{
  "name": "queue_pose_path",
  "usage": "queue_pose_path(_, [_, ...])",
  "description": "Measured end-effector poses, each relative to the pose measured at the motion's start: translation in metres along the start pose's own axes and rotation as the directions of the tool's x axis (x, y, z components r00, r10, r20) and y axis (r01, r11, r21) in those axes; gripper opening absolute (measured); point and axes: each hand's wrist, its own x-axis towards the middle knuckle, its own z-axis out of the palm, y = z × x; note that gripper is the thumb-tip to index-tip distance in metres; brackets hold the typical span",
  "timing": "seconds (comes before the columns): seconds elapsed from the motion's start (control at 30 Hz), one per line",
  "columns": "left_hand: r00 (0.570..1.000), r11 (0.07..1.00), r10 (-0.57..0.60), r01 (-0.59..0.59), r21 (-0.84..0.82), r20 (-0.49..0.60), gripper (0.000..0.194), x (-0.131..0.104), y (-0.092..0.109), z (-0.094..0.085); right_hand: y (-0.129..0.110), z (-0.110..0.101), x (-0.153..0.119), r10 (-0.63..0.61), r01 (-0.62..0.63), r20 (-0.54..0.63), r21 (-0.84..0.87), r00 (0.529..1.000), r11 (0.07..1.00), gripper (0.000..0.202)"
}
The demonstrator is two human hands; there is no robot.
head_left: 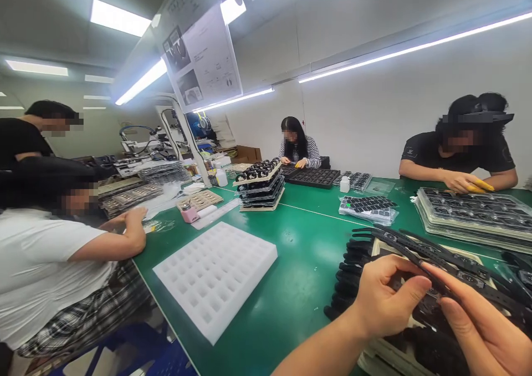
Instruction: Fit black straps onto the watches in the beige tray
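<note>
At the lower right, my left hand and my right hand pinch a black strap-like band between thumbs and fingers, close together. The band slants up to the left from my fingertips. Beneath and behind my hands lies a stack of cream trays bearing black watch-like pieces with straps. Several black strap ends stick out over the stack's left side. My hands hide part of the top tray.
A white foam tray with square pockets lies on the green table. Stacked trays stand behind it. Bagged black pieces and a pink container are farther off. People sit across and at left; tray stacks stand at right.
</note>
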Motion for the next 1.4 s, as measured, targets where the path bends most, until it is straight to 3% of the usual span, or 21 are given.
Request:
queue_pose_path(0.1, [0.992,0.996,0.068,-0.075,0.058,0.107,0.029,-0.003,0.001,0.004,0.007,-0.003,-0.005,-0.036,0.039,0.088,-0.038,0.996,0.999,0.042])
queue_pose_path(0.27, [0.991,0.998,-0.008,0.0,0.066,0.131,0.029,-0.008,0.006,0.01,-0.003,-0.003,-0.004,0.021,-0.021,-0.009,-0.016,1.0,1.0,0.036])
queue_pose_path(0.37, [0.979,0.998,-0.023,0.01,0.067,0.201,0.029,-0.007,0.011,0.009,-0.011,-0.003,-0.002,0.042,-0.043,-0.068,-0.017,0.997,0.999,0.037])
queue_pose_path(0.43, [0.969,0.997,-0.07,0.062,0.042,0.235,0.038,-0.006,0.011,0.008,-0.014,-0.004,-0.001,0.049,-0.052,-0.122,-0.023,0.991,0.998,0.036])
queue_pose_path(0.53, [0.966,0.986,-0.159,0.165,-0.012,0.204,0.053,-0.004,0.01,0.008,-0.016,-0.005,0.0,0.056,-0.063,-0.177,-0.034,0.983,0.997,0.033])
queue_pose_path(0.63, [0.965,0.979,-0.202,0.206,-0.007,0.168,0.041,-0.002,0.012,0.007,-0.017,-0.005,0.001,0.026,-0.038,-0.161,-0.071,0.987,0.997,0.032])
queue_pose_path(0.77, [0.977,0.987,-0.158,0.152,0.051,0.147,0.033,0.0,0.019,0.002,-0.02,-0.002,0.002,-0.012,0.005,-0.138,-0.047,0.99,0.999,0.03])
queue_pose_path(0.97, [0.976,0.988,-0.057,0.025,0.152,0.21,0.028,0.004,0.02,-0.004,-0.024,0.0,0.003,0.069,-0.049,-0.18,0.111,0.981,0.993,0.028])
queue_pose_path(1.17, [0.982,0.983,-0.009,-0.027,0.184,0.19,0.029,0.002,0.016,-0.003,-0.034,0.007,-0.001,0.305,-0.195,-0.299,0.347,0.904,0.917,0.022])
queue_pose_path(1.4, [0.989,0.971,0.051,-0.081,0.226,0.138,0.029,0.001,0.014,0.001,-0.036,0.011,-0.001,0.37,-0.212,-0.268,0.475,0.889,0.854,0.032])
